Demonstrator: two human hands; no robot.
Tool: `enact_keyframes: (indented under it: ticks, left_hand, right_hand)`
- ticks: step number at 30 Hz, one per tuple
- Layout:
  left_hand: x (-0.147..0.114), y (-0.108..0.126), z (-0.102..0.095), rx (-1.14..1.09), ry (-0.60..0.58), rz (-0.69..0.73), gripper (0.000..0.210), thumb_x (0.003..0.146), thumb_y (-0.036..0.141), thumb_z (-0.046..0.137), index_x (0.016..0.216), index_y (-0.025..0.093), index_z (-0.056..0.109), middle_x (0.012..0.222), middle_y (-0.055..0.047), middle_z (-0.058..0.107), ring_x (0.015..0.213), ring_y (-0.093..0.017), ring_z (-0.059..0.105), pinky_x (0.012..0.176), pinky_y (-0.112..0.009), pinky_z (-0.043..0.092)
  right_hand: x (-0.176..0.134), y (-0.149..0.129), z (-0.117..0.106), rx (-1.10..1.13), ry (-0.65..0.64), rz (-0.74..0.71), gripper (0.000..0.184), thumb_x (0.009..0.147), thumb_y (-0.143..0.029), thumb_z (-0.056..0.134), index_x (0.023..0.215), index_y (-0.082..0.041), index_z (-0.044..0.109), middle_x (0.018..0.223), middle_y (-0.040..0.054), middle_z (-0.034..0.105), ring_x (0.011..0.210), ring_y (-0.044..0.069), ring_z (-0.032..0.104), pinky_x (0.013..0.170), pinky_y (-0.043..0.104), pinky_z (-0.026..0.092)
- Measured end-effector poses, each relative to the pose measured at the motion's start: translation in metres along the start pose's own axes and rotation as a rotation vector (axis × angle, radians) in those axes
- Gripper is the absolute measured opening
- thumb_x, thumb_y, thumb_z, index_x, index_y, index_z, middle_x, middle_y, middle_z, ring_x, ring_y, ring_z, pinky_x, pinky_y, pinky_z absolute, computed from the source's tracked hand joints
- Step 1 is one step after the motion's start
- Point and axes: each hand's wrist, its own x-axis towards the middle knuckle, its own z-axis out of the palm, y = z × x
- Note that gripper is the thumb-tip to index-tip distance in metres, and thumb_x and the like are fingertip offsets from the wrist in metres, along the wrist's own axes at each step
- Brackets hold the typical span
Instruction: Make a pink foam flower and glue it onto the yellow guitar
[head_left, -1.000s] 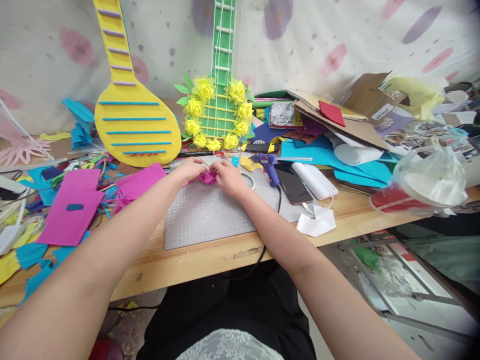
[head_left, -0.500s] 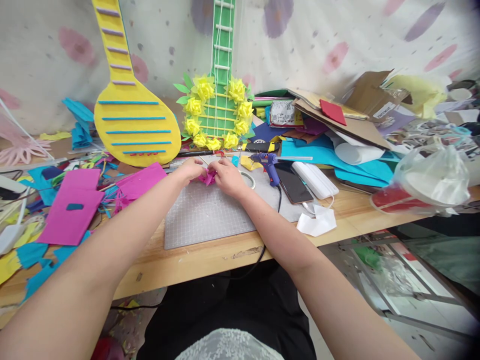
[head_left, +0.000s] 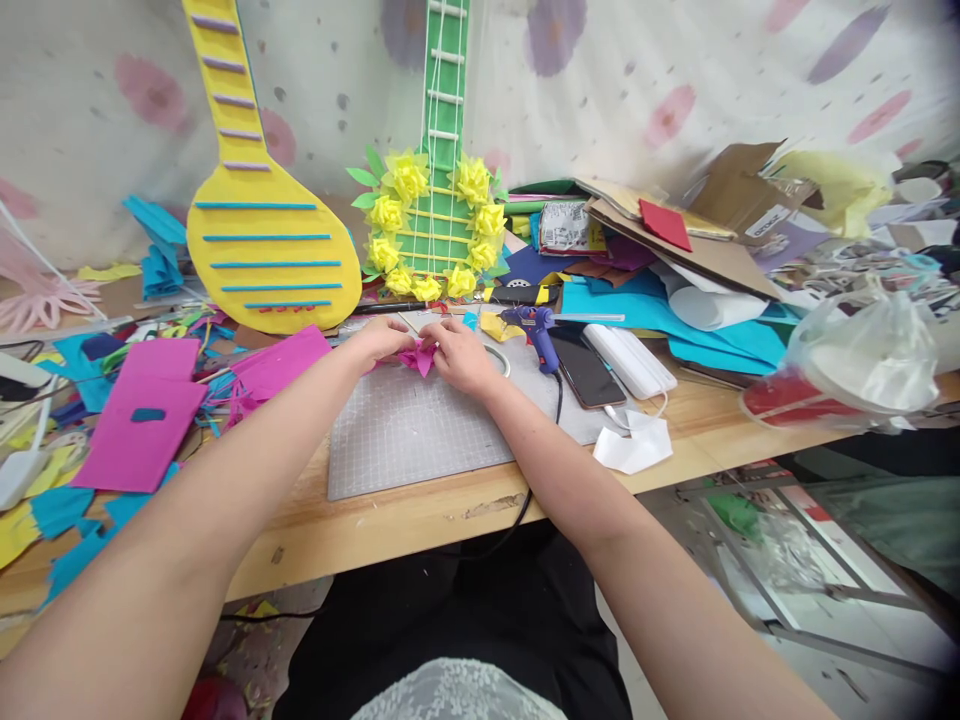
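Note:
Both my hands meet over the back of a grey cutting mat, around a small magenta crepe paper flower. My left hand pinches its left side, and my right hand has its fingers closed on the right side. A pointed petal sticks out below, between the hands; the fingers cover much of the rest. A thin pale stick shows just above my left fingertips. Right of my right hand lie a roll of white tape and a blue glue gun.
A yellow cardboard guitar and a green one ringed with yellow flowers lean at the back. Magenta paper and scraps crowd the left. A phone, a white power strip, stacked cardboard and a bagged red cup stand right.
My right hand has shifted slightly right, and more of the magenta flower shows, with a petal now pointing downward. My left hand stays nearly in place.

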Motion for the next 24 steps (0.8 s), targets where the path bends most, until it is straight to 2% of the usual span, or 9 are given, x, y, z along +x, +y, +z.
enact_keyframes:
  ticks: [5, 7, 11, 14, 16, 18, 21, 24]
  left_hand:
    - [0.001, -0.003, 0.002, 0.045, 0.033, 0.001, 0.04, 0.06, 0.003, 0.069, 0.094, 0.017, 0.055, 0.056, 0.001, 0.06, 0.055, -0.016, 0.063, 0.062, -0.029, 0.051]
    - [0.003, -0.003, 0.001, 0.053, 0.026, 0.006, 0.035, 0.061, 0.004, 0.069, 0.09, 0.018, 0.056, 0.055, 0.001, 0.06, 0.055, -0.017, 0.063, 0.061, -0.029, 0.051]
    - [0.006, -0.003, -0.001, 0.057, -0.039, 0.029, 0.015, 0.064, 0.012, 0.07, 0.07, 0.017, 0.057, 0.058, -0.001, 0.062, 0.056, -0.016, 0.064, 0.062, -0.028, 0.051]
    - [0.006, -0.003, -0.001, 0.061, -0.027, 0.019, 0.022, 0.06, 0.01, 0.072, 0.074, 0.017, 0.056, 0.058, -0.001, 0.063, 0.057, -0.016, 0.065, 0.062, -0.028, 0.052]
    - [0.006, -0.004, -0.001, 0.039, -0.008, -0.013, 0.032, 0.057, 0.005, 0.072, 0.081, 0.018, 0.055, 0.057, 0.0, 0.063, 0.058, -0.018, 0.065, 0.062, -0.029, 0.052]
    - [0.006, -0.005, -0.001, 0.024, 0.007, -0.038, 0.037, 0.055, 0.001, 0.071, 0.084, 0.018, 0.054, 0.057, 0.0, 0.063, 0.06, -0.019, 0.066, 0.063, -0.03, 0.053]
    - [0.005, -0.005, -0.002, 0.05, 0.031, -0.055, 0.035, 0.056, 0.001, 0.07, 0.082, 0.018, 0.055, 0.058, 0.0, 0.064, 0.062, -0.019, 0.066, 0.064, -0.031, 0.053]
    - [0.0, -0.005, -0.005, 0.071, 0.006, -0.076, 0.028, 0.055, 0.005, 0.073, 0.074, 0.017, 0.056, 0.06, -0.001, 0.065, 0.064, -0.019, 0.066, 0.065, -0.031, 0.053]
  right_hand:
    - [-0.001, 0.0, 0.0, -0.037, 0.001, -0.014, 0.032, 0.082, -0.01, 0.039, 0.104, -0.017, 0.06, 0.096, 0.0099, 0.062, 0.1, 0.022, 0.051, 0.089, 0.035, 0.04]
    - [-0.001, 0.0, -0.001, -0.022, 0.011, -0.028, 0.034, 0.081, -0.008, 0.039, 0.107, -0.017, 0.059, 0.096, 0.0087, 0.064, 0.101, 0.022, 0.05, 0.09, 0.034, 0.04]
    - [-0.002, 0.0, -0.003, 0.005, 0.019, -0.044, 0.037, 0.078, -0.006, 0.04, 0.109, -0.016, 0.058, 0.095, 0.0078, 0.067, 0.102, 0.023, 0.05, 0.091, 0.035, 0.04]
    - [-0.002, 0.0, -0.002, 0.022, 0.009, -0.047, 0.037, 0.077, -0.006, 0.04, 0.107, -0.017, 0.058, 0.096, 0.0079, 0.067, 0.101, 0.023, 0.051, 0.09, 0.036, 0.041]
    - [-0.002, 0.001, -0.001, 0.064, 0.067, -0.024, 0.042, 0.074, -0.004, 0.039, 0.109, -0.018, 0.056, 0.098, 0.0068, 0.067, 0.104, 0.023, 0.051, 0.091, 0.036, 0.041]
    - [-0.004, 0.004, -0.001, 0.122, 0.177, 0.032, 0.046, 0.071, -0.002, 0.037, 0.111, -0.019, 0.054, 0.099, 0.0052, 0.068, 0.107, 0.023, 0.05, 0.092, 0.036, 0.041]
    - [-0.006, 0.012, -0.001, 0.202, 0.326, 0.163, 0.045, 0.07, -0.002, 0.036, 0.108, -0.02, 0.053, 0.094, 0.0041, 0.069, 0.101, 0.022, 0.054, 0.089, 0.037, 0.041]
    - [-0.008, 0.021, -0.002, 0.27, 0.374, 0.28, 0.039, 0.072, -0.005, 0.035, 0.104, -0.02, 0.052, 0.088, 0.004, 0.069, 0.091, 0.021, 0.057, 0.086, 0.037, 0.042]
